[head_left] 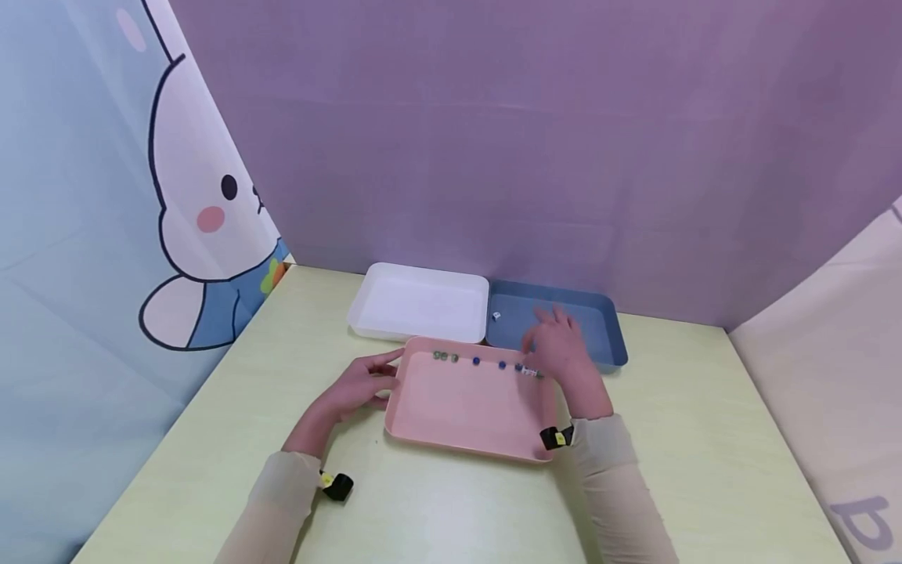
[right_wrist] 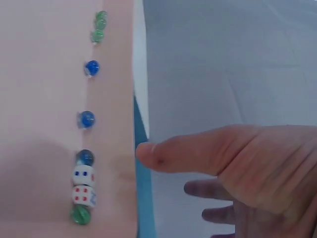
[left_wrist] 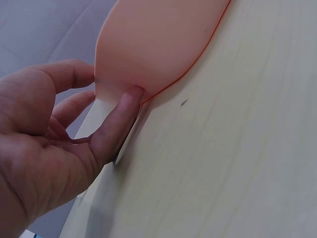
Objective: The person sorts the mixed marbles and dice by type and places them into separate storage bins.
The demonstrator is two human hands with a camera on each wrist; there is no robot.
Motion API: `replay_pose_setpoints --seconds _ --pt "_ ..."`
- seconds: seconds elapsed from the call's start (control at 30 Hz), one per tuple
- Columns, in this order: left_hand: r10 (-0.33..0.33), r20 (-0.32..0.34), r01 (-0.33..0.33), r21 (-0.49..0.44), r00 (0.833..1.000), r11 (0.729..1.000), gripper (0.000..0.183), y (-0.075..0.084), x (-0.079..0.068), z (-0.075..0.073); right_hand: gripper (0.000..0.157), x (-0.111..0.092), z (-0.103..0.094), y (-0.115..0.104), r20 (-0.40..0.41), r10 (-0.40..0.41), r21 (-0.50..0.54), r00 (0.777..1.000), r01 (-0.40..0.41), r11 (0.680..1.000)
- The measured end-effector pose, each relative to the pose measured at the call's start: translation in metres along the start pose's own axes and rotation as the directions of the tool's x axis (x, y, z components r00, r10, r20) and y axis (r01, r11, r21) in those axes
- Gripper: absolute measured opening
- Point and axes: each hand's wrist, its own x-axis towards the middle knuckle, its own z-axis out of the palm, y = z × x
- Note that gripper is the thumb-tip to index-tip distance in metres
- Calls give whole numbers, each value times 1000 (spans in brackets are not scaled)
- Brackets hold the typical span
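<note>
A pink tray (head_left: 465,399) lies nearest the person. My left hand (head_left: 361,384) grips its left end, the thumb pressed to the outer wall and fingertips at the edge (left_wrist: 96,82). Along the tray's far wall run green marbles (right_wrist: 100,22), blue marbles (right_wrist: 92,68), two white dice (right_wrist: 83,196) and another green marble (right_wrist: 80,215) at the right end. Above the far right corner hovers my right hand (head_left: 560,348), fingers apart and nothing visible in them. Behind it is a blue tray (head_left: 599,333) with one small white die (head_left: 496,316) inside.
A white tray (head_left: 423,301) stands at the back, left of the blue one and touching it. A purple cloth (head_left: 493,157) hangs behind the pale wooden table (head_left: 705,439). Patterned cloths (head_left: 70,235) hang at both sides.
</note>
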Motion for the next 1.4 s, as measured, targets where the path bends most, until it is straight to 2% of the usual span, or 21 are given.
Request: replay_pose_setpoints --seconds 0.23,0.37,0.6,0.73,1.27,1.4 --pt "0 2 0 5 1000 1000 65 4 0 1 17 0 9 1 54 40 -24 998 -39 999" --pt "0 2 0 2 1000 1000 66 5 0 2 16 0 12 0 71 57 -58 996 -53 997" --pt "-4 2 4 -12 1000 1000 66 4 1 1 11 3 19 -3 106 107 -187 989 -85 979" --pt "-3 2 3 -14 1000 1000 65 4 1 2 8 4 24 -3 128 110 -222 986 -80 972" --pt "-13 5 13 -11 1000 1000 66 4 -1 0 19 8 34 -3 106 39 -145 994 -23 989" --pt "-14 -1 14 -14 1000 1000 66 5 -3 0 14 9 31 -2 107 15 -98 994 -5 995"
